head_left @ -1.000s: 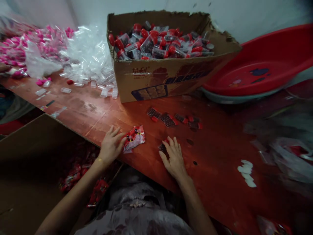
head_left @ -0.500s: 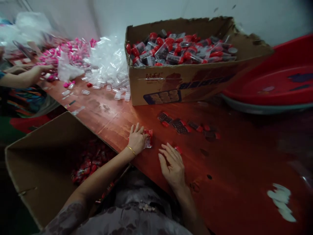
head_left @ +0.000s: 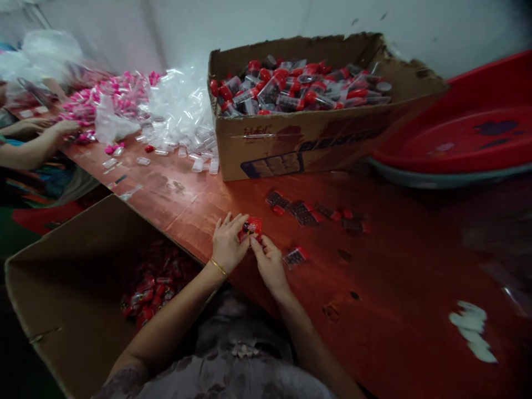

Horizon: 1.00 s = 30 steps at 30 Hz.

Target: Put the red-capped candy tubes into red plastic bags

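Observation:
A small red printed packet (head_left: 254, 224) is held between my hands above the front edge of the red-brown table (head_left: 189, 205). My left hand (head_left: 228, 239) grips its left side, fingers closed over it; a gold bracelet circles that wrist. My right hand (head_left: 269, 263) pinches the packet's lower right edge with thumb and fingers. What is inside the packet I cannot make out. Just right of my right hand lies a dark dotted piece with a red end (head_left: 295, 257). Several similar dark and red pieces (head_left: 305, 213) lie farther back on the table.
Behind stands a cardboard box (head_left: 266, 147) of clear tubes with red caps. An open carton (head_left: 54, 293) at lower left holds red packets. Clear tubes (head_left: 183, 105) and pink pieces (head_left: 112, 94) are heaped near another person's arms (head_left: 37, 144). Red basin (head_left: 465, 138) at right; pale discs (head_left: 471, 331) lower right.
My right hand has moved left from beside the dark piece and closed on the packet's edge. My left hand has lifted the packet slightly and its printed red face now shows.

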Each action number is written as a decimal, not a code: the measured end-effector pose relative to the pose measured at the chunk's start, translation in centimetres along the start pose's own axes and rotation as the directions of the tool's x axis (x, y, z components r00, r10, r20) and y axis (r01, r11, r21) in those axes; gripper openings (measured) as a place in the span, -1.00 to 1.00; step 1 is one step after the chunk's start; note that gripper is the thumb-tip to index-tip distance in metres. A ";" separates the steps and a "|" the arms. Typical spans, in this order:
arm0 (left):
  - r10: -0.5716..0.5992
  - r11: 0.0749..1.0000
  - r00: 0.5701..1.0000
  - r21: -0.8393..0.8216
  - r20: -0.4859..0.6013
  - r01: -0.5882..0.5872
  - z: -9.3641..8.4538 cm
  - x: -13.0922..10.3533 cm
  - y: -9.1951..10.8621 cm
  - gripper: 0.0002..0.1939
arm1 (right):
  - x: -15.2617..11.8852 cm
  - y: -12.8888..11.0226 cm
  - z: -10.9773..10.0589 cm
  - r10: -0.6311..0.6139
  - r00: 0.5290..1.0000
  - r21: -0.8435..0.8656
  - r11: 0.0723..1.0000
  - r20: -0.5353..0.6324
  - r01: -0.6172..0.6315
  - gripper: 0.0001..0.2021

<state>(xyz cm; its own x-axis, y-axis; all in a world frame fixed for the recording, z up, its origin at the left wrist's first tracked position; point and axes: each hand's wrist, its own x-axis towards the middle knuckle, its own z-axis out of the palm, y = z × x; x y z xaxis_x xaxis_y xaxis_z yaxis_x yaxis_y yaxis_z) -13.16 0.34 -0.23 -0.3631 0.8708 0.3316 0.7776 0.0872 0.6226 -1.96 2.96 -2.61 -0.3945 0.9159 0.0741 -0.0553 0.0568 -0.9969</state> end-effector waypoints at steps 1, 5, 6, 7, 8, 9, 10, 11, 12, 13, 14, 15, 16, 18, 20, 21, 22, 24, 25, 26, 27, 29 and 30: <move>-0.057 0.994 0.998 -0.094 0.005 0.057 0.1 -0.1 0.1 -0.46 | -0.1 0.0 0.0 0.027 1.000 0.086 0.996 0.001 -0.026 -0.76; -0.238 0.773 0.955 -0.562 0.174 0.295 0.8 -0.2 0.4 -0.54 | -0.4 -0.2 -0.5 0.120 0.992 0.212 0.971 -0.027 -0.112 -0.74; -0.253 0.686 0.938 -0.640 0.236 0.346 0.9 -0.3 0.5 -0.62 | -0.4 -0.2 -0.8 0.126 0.991 0.187 0.975 -0.040 -0.116 -0.73; -0.257 0.613 0.921 -0.688 0.292 0.388 0.9 -0.3 0.7 -0.66 | -0.4 -0.3 -1.1 0.121 0.991 0.147 0.983 -0.052 -0.112 -0.72; -0.257 0.564 0.908 -0.711 0.332 0.420 0.9 -0.4 0.8 -0.68 | -0.4 -0.3 -1.4 0.109 0.992 0.097 0.990 -0.059 -0.103 -0.72; -0.255 0.541 0.899 -0.718 0.355 0.437 0.8 -0.5 1.0 -0.68 | -0.5 -0.3 -1.6 0.092 0.994 0.046 0.995 -0.061 -0.089 -0.71; -0.250 0.538 0.899 -0.720 0.360 0.438 0.7 -0.6 1.2 -0.68 | -0.5 -0.4 -1.9 0.067 0.996 -0.007 0.998 -0.062 -0.068 -0.70; -0.244 0.542 0.903 -0.723 0.352 0.429 0.6 -0.8 1.3 -0.68 | -0.5 -0.4 -2.1 0.041 0.997 -0.060 0.997 -0.061 -0.045 -0.69; -0.244 0.545 0.909 -0.727 0.339 0.417 0.5 -1.0 1.4 -0.70 | -0.6 -0.4 -2.2 0.014 0.998 -0.114 0.993 -0.064 -0.022 -0.68; -0.251 0.542 0.911 -0.733 0.326 0.411 0.4 -1.2 1.5 -0.71 | -0.7 -0.4 -2.2 -0.013 0.997 -0.166 0.986 -0.071 0.001 -0.68; -0.265 0.531 0.910 -0.739 0.319 0.414 0.5 -1.4 1.6 -0.73 | -0.8 -0.3 -2.2 -0.039 0.996 -0.214 0.977 -0.077 0.021 -0.67; -0.286 0.513 0.904 -0.745 0.319 0.426 0.6 -1.6 1.7 -0.75 | -0.9 -0.3 -2.1 -0.060 0.995 -0.255 0.966 -0.085 0.037 -0.67; -0.312 0.489 0.893 -0.751 0.323 0.443 0.7 -1.8 1.8 -0.76 | -1.0 -0.2 -2.0 -0.076 0.993 -0.289 0.956 -0.091 0.047 -0.66; -0.362 0.434 0.871 -0.767 0.331 0.472 1.0 -2.2 1.9 -0.76 | -1.1 -0.2 -1.8 -0.094 0.991 -0.336 0.940 -0.096 0.057 -0.65; -0.389 0.382 0.856 -0.785 0.342 0.487 1.1 -2.6 1.9 -0.75 | -1.2 -0.2 -1.8 -0.097 0.992 -0.354 0.933 -0.087 0.060 -0.65; -0.397 0.352 0.847 -0.794 0.353 0.495 1.0 -2.7 1.9 -0.74 | -1.3 -0.2 -1.8 -0.091 0.993 -0.342 0.938 -0.074 0.060 -0.66; -0.401 0.320 0.838 -0.800 0.371 0.507 0.9 -2.7 1.9 -0.72 | -1.3 -0.3 -1.9 -0.078 0.996 -0.315 0.947 -0.049 0.058 -0.69; -0.406 0.262 0.813 -0.799 0.417 0.541 0.6 -2.7 1.9 -0.69 | -1.3 -0.5 -2.3 -0.032 0.999 -0.231 0.972 0.020 0.036 -0.74; -0.415 0.239 0.799 -0.796 0.434 0.556 0.4 -2.7 1.9 -0.68 | -1.3 -0.6 -2.4 -0.008 0.999 -0.193 0.981 0.054 0.018 -0.75; -0.427 0.219 0.786 -0.792 0.448 0.570 0.3 -2.6 1.9 -0.67 | -1.3 -0.8 -2.6 0.010 0.997 -0.172 0.985 0.073 0.002 -0.75; -0.443 0.199 0.771 -0.788 0.458 0.583 0.1 -2.6 2.0 -0.66 | -1.4 -1.0 -2.8 0.020 0.997 -0.172 0.985 0.071 -0.007 -0.74; -0.475 0.138 0.732 -0.780 0.488 0.610 -0.1 -2.5 2.1 -0.65 | -1.6 -1.4 -3.1 0.009 1.000 -0.220 0.975 0.024 -0.004 -0.69; -0.476 0.103 0.710 -0.769 0.519 0.631 -0.2 -2.6 2.3 -0.64 | -1.7 -1.6 -3.2 -0.009 1.000 -0.257 0.966 -0.010 0.006 -0.65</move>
<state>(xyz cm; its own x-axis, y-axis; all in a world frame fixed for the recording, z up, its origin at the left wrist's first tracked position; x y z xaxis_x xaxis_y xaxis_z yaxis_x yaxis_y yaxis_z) -10.55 -1.78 0.44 -0.3612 0.8279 -0.4290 -0.5440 0.1865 0.8181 1.73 2.62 -1.21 -0.3852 0.9191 0.0828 0.1798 0.1628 -0.9701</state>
